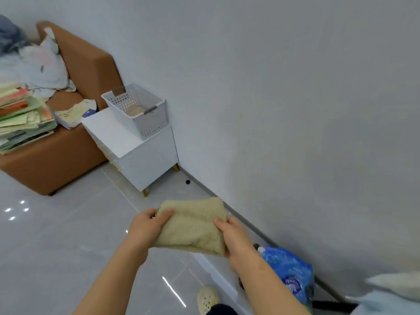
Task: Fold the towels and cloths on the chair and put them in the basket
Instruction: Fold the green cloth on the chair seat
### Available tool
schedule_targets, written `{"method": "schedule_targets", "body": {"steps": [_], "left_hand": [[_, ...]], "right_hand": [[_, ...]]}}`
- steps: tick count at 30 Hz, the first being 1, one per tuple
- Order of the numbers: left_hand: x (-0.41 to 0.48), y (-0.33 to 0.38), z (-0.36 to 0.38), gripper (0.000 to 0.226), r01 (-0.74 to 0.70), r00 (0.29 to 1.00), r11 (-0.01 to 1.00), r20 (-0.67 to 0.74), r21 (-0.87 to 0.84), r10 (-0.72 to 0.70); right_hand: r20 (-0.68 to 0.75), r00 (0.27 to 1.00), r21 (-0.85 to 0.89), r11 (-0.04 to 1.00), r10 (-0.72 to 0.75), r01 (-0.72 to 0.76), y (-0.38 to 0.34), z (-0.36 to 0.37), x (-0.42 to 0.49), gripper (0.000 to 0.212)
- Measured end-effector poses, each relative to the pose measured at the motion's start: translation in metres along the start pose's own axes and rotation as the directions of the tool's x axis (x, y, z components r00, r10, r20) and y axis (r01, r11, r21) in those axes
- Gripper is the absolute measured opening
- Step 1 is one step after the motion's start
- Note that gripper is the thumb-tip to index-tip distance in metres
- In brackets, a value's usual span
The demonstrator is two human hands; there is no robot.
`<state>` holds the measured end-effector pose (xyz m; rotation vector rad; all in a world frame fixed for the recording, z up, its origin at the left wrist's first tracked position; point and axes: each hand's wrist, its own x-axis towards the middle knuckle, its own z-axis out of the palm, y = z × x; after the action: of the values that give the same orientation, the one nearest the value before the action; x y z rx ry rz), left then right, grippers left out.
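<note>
forearms enter from the bottom edge, with one foot in a pale clog (208, 298) on the tiled floor (68, 246) beneath them. left grip (147, 226) grasps the left edge of the beige towel (193, 226), thumb on top and fingers curled under. right grip (235, 238) pinches the right edge the same way. the towel is held in the air between them at about waist level, already a thick folded rectangle. judgement: the two-sided hold keeps the layers from springing open and keeps the pad flat for transfer. the basket (145, 126), white and perforated, stands on a low white table (109, 130) against the wall, well apart from the towel and up-left of it. something tan (135, 110) lies in its bottom, likely a piece already folded, though too small to be sure. the table sits just beside the brown chair (56, 160), so the drop point is close to the supply. on the chair are a crumpled pale heap (43, 69) and a stack of green and orange flat pieces (22, 114); cloth or paper cannot be told for the stack. judgement: folding of this towel looks finished, carrying to the basket comes next, and more material remains on the chair. a blue plastic bag (288, 269) lies by the wall at lower right, not part of the task. risk: letting go with one grip early would let the fold drop open.
</note>
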<state>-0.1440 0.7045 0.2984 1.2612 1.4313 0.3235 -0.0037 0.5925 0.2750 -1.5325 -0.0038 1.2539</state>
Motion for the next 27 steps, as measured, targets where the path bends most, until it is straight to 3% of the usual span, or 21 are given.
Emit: {"method": "schedule_targets", "body": {"steps": [4, 14, 21, 27], "left_hand": [[0.065, 0.033, -0.027, 0.043, 0.023, 0.999, 0.998, -0.039, -0.059, -0.025], [0.244, 0.110, -0.120, 0.024, 0.003, 1.000, 0.992, 0.020, -0.130, -0.001], [0.369, 0.178, -0.184, 0.029, -0.051, 0.995, 0.998, 0.079, -0.021, 0.053], [0.457, 0.223, -0.192, 0.022, -0.061, 0.990, 0.997, 0.130, 0.047, 0.055]], "right_hand": [[0.023, 0.999, -0.059, 0.998, -0.027, 0.028, -0.050, 0.051, 0.048, 0.005], [-0.017, 0.999, -0.088, 0.995, -0.041, 0.039, -0.132, 0.202, 0.178, 0.006], [-0.113, 0.993, 0.007, 0.999, -0.038, 0.039, -0.182, 0.307, 0.255, 0.011], [-0.203, 0.978, -0.030, 0.999, -0.044, 0.039, -0.223, 0.348, 0.323, 0.005]]}}
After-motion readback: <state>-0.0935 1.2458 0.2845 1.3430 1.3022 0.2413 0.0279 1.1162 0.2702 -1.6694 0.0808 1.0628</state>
